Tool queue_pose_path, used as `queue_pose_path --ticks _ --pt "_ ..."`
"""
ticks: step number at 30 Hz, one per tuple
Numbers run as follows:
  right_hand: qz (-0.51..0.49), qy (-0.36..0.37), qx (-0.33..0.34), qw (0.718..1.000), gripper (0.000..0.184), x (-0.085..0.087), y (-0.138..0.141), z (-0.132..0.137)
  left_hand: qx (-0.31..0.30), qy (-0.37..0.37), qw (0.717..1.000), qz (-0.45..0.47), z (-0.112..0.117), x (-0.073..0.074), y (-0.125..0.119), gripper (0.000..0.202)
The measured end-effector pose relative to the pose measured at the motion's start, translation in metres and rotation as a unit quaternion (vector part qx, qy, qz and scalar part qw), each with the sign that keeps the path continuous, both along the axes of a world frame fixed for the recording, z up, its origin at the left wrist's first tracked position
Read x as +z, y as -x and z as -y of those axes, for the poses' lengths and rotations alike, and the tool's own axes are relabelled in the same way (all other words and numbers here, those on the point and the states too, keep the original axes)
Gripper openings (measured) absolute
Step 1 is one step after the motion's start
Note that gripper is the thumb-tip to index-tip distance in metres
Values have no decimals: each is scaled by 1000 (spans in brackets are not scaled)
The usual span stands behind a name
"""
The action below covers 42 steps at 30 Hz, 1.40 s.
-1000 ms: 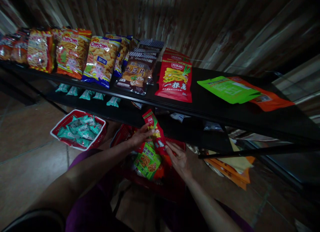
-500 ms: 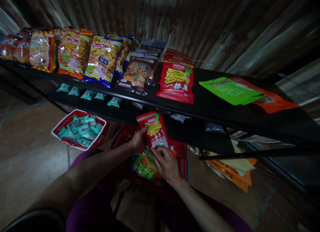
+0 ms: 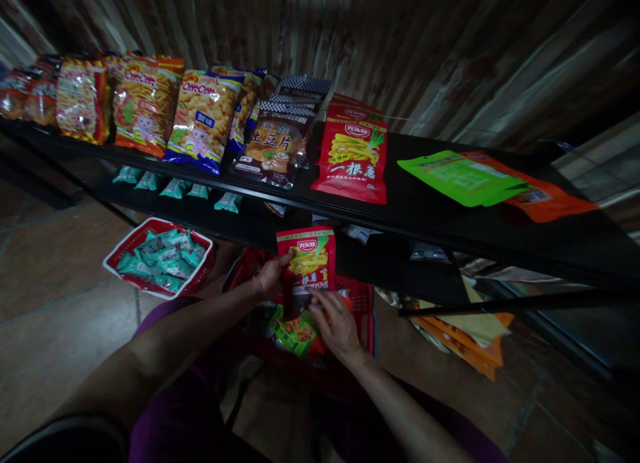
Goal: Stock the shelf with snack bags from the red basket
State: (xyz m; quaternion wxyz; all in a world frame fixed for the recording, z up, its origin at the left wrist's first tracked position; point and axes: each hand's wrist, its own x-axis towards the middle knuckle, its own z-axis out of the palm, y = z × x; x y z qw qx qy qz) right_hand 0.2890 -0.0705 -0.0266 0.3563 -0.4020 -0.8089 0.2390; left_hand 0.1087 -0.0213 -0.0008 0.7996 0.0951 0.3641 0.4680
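A red snack bag (image 3: 307, 256) with yellow sticks and a green scallion printed on it is held upright, its front toward me. My left hand (image 3: 273, 275) grips its left edge, thumb on the front. At the lower right part of the bag, my right hand (image 3: 340, 326) has its fingers curled in and the fingertips against it; the exact grip there is partly hidden. Beneath both hands stands a red basket (image 3: 369, 320), in which a green snack packet (image 3: 295, 333) and something orange show.
A black shelf (image 3: 425, 230) carries matching red bags (image 3: 353, 160), brown potato chip bags (image 3: 270, 146), blue-and-yellow bags (image 3: 203, 123) and flat green pouches (image 3: 463, 176). Left on the floor is a red-and-white basket (image 3: 117, 246) of teal packets (image 3: 173, 256). Orange sheets (image 3: 465, 346) lie low at the right.
The red snack bag has turned from a slant to nearly upright and shifted slightly. My right hand's fingers have slid a little to the right along its lower part.
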Motion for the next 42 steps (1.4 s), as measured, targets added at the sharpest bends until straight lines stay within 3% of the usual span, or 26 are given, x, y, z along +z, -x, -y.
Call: queue_pose_path --ticks 2,4,8,10,16,21,32,38,42 --pt "-83 75 -138 984 28 1 -9 -15 -3 -2 1000 -22 2 -2 1 43" --pt "-197 175 -235 936 35 0 -17 -32 -14 1 999 -35 5 -3 0 43" --pt "-382 357 -247 816 45 1 -27 -57 -34 -2 999 -38 9 -3 -1 46" --pt "-419 389 -233 787 44 5 -28 -62 -42 -6 998 -40 9 -2 -1 46" --pt "-457 422 -214 753 38 15 -23 -64 -65 -11 996 -54 10 -9 -2 46" --pt "-438 421 -262 750 37 13 -21 -66 -87 11 995 -42 11 -13 -4 41" --pt "-509 405 -302 697 36 12 -29 -73 -90 -24 996 15 9 -1 -6 37" --pt "-503 401 -319 696 38 13 -35 -76 -59 -44 997 -24 8 -11 -9 35" --pt "-499 387 -327 703 37 10 -40 -80 -43 -58 996 -45 8 -9 -10 31"
